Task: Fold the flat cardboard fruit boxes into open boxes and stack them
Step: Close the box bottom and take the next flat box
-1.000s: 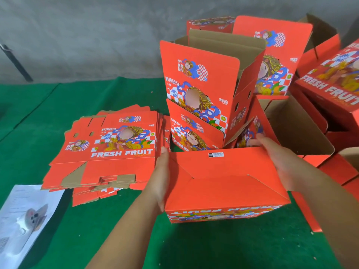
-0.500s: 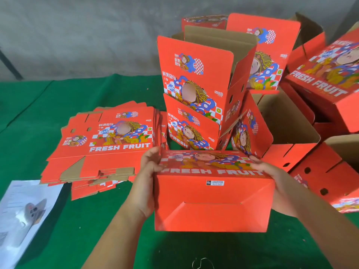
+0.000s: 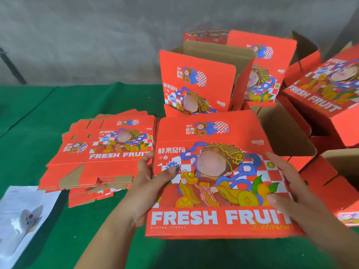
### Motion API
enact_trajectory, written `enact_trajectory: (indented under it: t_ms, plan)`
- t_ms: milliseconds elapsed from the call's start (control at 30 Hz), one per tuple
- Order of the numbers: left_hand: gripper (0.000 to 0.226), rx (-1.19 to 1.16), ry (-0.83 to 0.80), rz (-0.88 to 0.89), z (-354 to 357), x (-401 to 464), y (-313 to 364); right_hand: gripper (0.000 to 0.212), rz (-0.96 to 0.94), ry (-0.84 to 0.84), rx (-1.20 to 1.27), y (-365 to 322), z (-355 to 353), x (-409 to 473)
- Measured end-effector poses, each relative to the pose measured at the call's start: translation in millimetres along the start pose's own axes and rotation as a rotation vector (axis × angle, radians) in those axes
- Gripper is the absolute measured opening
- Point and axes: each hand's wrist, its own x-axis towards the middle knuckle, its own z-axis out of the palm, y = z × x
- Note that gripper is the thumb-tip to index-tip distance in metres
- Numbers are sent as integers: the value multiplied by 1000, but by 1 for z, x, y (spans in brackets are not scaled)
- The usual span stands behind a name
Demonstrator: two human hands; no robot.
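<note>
I hold a folded red fruit box (image 3: 213, 220) in front of me, its printed "FRESH FRUIT" face turned up toward the camera. My left hand (image 3: 149, 183) grips its left side with the thumb on the printed face. My right hand (image 3: 287, 187) grips its right side, thumb also on the face. A pile of flat red boxes (image 3: 101, 152) lies on the green cloth to the left. Behind the held box stands a stack of folded open boxes (image 3: 198, 80) with brown insides showing.
More folded red boxes (image 3: 322, 98) crowd the right side, some open with brown interiors (image 3: 281, 131). A white printed sheet (image 3: 21, 220) lies at the lower left on the green cloth (image 3: 38, 113). A grey wall closes the back.
The box has been rotated toward me: first its folded red bottom faced up, now its printed front does. Both hands kept hold of its sides throughout.
</note>
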Motion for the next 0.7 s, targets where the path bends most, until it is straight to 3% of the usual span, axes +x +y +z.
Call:
enact_trajectory:
  t_ms: [100, 233, 300, 400, 500, 633, 700]
  plan:
    - [64, -19, -61, 134, 27, -3, 19, 76, -131, 7, -103, -26, -18, -1]
    - [51, -41, -48, 279, 68, -2, 44, 98, -191, 78, -84, -54, -46, 15]
    - [48, -65, -5, 294, 92, 3, 54, 95, -267, 142, -48, -67, -67, 19]
    - [50, -94, 15, 293, 131, 12, 72, 61, -425, 153, 27, -83, -95, 15]
    - [51, -121, 13, 314, 168, 22, 88, 41, -493, 394, -50, -101, -117, 25]
    - [52, -216, 48, 310, 213, 30, 91, 28, -575, 849, -407, -109, -133, 21]
    - [51, -260, 57, 309, 234, 30, 86, 32, -636, 870, -647, -104, -117, 8]
